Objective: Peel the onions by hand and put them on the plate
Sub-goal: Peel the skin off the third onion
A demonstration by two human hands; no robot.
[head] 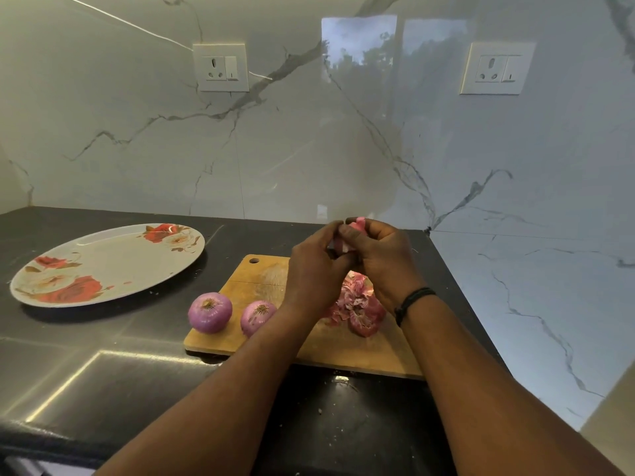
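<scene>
My left hand (314,266) and my right hand (383,261) are raised together above the far part of the wooden cutting board (316,352), and both grip one small pink onion (346,240) between their fingers; most of it is hidden. Two purple onions lie at the board's left end, one (210,312) at the edge and one (257,317) beside my left wrist. A heap of pink onion skins (357,305) sits on the board under my right wrist. The white plate (113,255) with red flowers lies to the left and holds nothing.
The dark counter (103,365) runs to a marble wall behind and a marble side wall close on the right. Two wall sockets (220,67) (496,68) sit high on the back wall. Small skin scraps dot the counter near the front edge.
</scene>
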